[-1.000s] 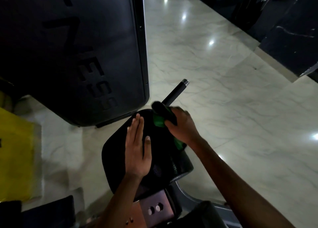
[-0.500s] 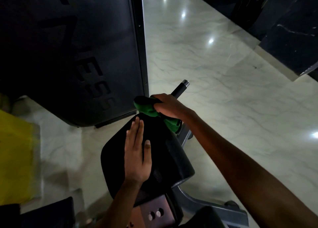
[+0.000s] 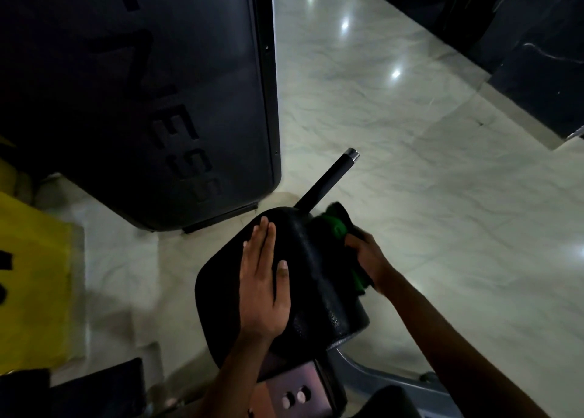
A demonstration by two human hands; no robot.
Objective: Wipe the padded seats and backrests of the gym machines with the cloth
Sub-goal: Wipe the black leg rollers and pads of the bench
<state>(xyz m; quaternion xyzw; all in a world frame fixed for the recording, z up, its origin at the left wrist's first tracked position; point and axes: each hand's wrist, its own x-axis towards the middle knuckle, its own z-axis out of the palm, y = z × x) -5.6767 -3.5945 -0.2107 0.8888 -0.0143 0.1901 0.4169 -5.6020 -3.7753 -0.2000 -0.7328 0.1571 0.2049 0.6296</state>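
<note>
Your left hand (image 3: 264, 286) lies flat on top of the black pad (image 3: 319, 278), fingers straight and together — it grips nothing. Your right hand (image 3: 368, 256) clutches the green cloth (image 3: 335, 226) against the pad's right side (just below the black handle (image 3: 328, 177)). A dark panel (image 3: 177, 95) stands behind, on the pale marble floor (image 3: 426, 171)

Gym: padded machine seat (image 3: 319, 269), marble floor (image 3: 410, 152).

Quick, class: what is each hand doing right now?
Left hand: open, resting flat on the black pad.
Right hand: grips the green cloth against the pad's right side.
</note>
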